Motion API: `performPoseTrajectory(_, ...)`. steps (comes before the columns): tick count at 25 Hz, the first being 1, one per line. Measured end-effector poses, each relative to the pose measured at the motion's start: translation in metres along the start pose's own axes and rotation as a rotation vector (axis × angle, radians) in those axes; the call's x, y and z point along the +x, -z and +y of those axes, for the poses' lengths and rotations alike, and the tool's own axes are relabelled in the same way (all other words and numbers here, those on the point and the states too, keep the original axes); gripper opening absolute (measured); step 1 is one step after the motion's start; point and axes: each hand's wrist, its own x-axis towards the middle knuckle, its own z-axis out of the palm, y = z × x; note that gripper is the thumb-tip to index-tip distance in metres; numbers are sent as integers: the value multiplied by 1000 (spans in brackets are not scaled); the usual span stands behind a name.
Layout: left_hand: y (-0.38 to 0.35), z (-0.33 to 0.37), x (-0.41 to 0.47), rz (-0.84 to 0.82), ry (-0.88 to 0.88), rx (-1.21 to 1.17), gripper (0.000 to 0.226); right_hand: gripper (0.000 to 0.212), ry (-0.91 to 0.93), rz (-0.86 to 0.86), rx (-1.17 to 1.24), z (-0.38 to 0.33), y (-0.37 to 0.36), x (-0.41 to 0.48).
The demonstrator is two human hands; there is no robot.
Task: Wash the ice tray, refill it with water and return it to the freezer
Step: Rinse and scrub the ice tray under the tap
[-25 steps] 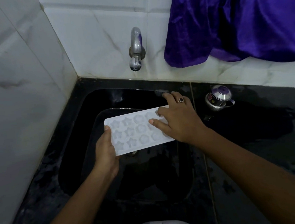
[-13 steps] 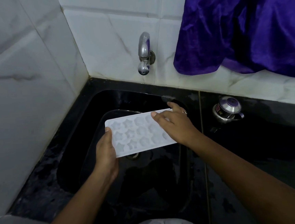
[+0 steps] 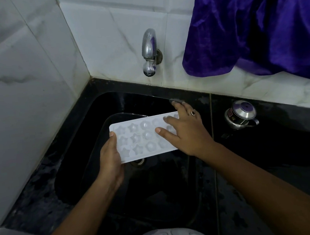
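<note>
A white ice tray point(image 3: 141, 139) with star and round moulds is held level over the black sink point(image 3: 97, 111). My left hand point(image 3: 111, 158) grips its left end, thumb on top. My right hand point(image 3: 185, 131), with a ring on one finger, lies spread over the tray's right end, fingers fairly straight on the moulds. A chrome tap point(image 3: 149, 52) juts from the tiled wall above the sink. No water runs from it.
A small steel pot point(image 3: 241, 114) with a lid stands on the dark counter right of the sink. Purple cloth point(image 3: 254, 24) hangs over the wall at upper right. White marble tiles close in the left side. The drain point(image 3: 138, 162) shows under the tray.
The view has tilted a little, so the tap sits lower in frame. My right hand's fingers have shifted slightly across the tray's right end. The tray stays over the sink.
</note>
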Motion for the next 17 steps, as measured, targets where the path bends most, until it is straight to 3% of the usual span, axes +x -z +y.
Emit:
performPoseTrajectory(4,6,-1,3,1,13,14,46,60,-28,-41,46,4,2,0)
performPoseTrajectory(9,3,0,5,-19,22,1,50,64,137,22,-7,-12,-4,-4)
performPoseTrajectory(17,5,1,5,-37,33,-29,49,71,74,-59,3,-25,-5,2)
